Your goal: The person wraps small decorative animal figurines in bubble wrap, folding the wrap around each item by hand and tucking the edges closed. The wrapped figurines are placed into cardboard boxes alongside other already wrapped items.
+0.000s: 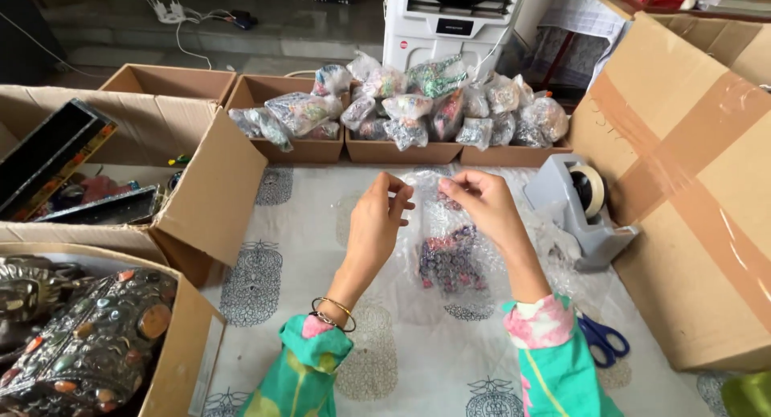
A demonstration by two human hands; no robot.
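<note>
So your left hand [377, 220] and right hand [484, 208] were raised over the patterned cloth [321, 248], each with thumb and fingertips pinched shut on the top edge of a sheet of bubble wrap [440, 224]. Hanging just below your right fingers, inside the wrap, sat a small multicoloured item [450, 260] (too blurred by the plastic to tell what it was). Beyond your fingertips stood shallow cardboard trays [401, 152] heaped with wrapped bundles [418, 104]. Right of your right fingers was a grey tape dispenser [578, 212]; blue-handled scissors [604, 339] lay near that wrist.
</note>
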